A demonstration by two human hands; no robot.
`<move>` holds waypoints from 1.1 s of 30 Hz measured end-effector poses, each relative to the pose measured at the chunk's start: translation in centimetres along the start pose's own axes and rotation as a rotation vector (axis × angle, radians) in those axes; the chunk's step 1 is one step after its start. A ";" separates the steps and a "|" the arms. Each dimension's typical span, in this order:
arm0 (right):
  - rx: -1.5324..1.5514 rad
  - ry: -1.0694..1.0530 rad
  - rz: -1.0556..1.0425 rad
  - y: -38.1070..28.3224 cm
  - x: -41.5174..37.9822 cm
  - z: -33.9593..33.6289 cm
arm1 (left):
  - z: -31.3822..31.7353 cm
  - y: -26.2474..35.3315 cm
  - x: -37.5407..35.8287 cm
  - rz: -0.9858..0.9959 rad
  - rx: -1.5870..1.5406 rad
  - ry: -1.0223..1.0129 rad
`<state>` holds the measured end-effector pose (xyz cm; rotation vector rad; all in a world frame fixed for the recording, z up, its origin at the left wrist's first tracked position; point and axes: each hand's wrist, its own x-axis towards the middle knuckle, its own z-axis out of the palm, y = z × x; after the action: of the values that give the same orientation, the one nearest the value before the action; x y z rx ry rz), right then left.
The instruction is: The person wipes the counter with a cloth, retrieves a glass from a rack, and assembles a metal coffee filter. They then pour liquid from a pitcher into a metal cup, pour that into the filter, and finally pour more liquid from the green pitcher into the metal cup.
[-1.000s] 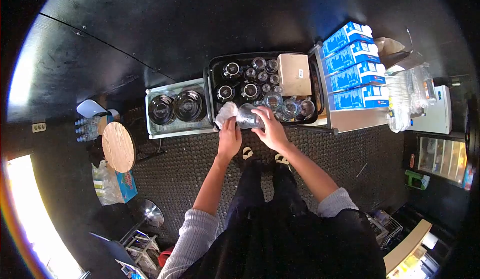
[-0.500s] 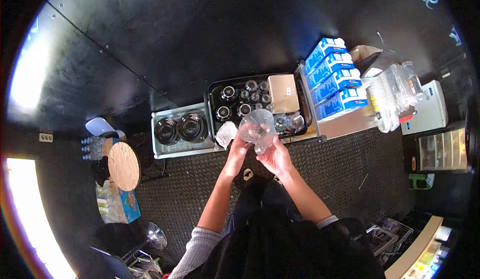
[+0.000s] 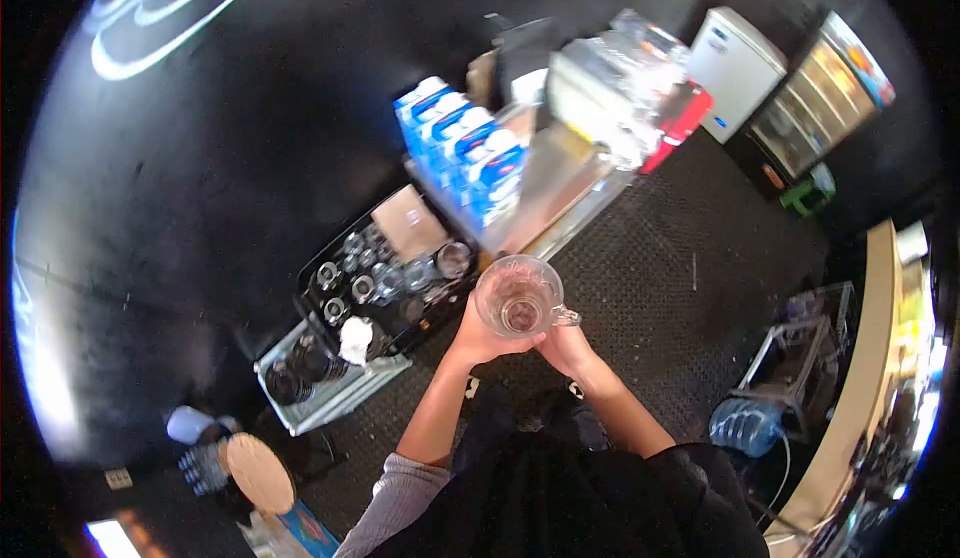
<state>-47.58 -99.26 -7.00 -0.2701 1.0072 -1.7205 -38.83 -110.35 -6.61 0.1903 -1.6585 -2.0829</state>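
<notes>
A clear glass mug [image 3: 520, 296] with a small side handle is held up in front of me, its wide mouth facing the camera. My left hand [image 3: 484, 340] is wrapped round its lower left side. My right hand [image 3: 567, 350] is at the lower right by the handle, closed against the mug, with its fingertips partly hidden behind it. Left of the hands, a black tray [image 3: 383, 346] carries several upturned glasses [image 3: 362, 288], a brown cardboard box [image 3: 408, 222] and a crumpled white cloth or paper [image 3: 356, 340].
Blue and white cartons [image 3: 470, 158] stand in a row beyond the tray. Farther right are stacked clear plastic cups [image 3: 600, 88], a white mini fridge [image 3: 735, 68] and a glass-door cooler [image 3: 820, 98]. A water jug [image 3: 745, 426] lies low right; a round wooden stool [image 3: 260, 472] is lower left.
My view has swung to the right, so the tray and cartons now sit farther left. The mug has turned in my hands, showing its mouth and handle.
</notes>
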 end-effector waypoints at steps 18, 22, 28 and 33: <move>-0.179 0.801 -0.910 -19.7 -34.3 -27.3 | 48.6 -10.6 10.2 -0.148 -0.175 -0.857; -0.065 0.927 -1.011 -21.3 -38.1 -31.5 | 56.7 -12.6 11.3 -0.165 -0.246 -1.047; -0.125 1.091 -0.999 -26.2 -39.1 -41.0 | 66.2 -18.4 16.6 -0.171 -0.302 -1.135; -0.001 1.044 -1.021 -33.7 -36.4 -50.5 | 73.2 -22.8 26.0 -0.143 -0.191 -1.157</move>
<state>-86.94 -40.60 -3.00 0.2167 1.7898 -2.9082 -96.28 -53.34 -4.58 -1.1993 -1.9817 -2.6288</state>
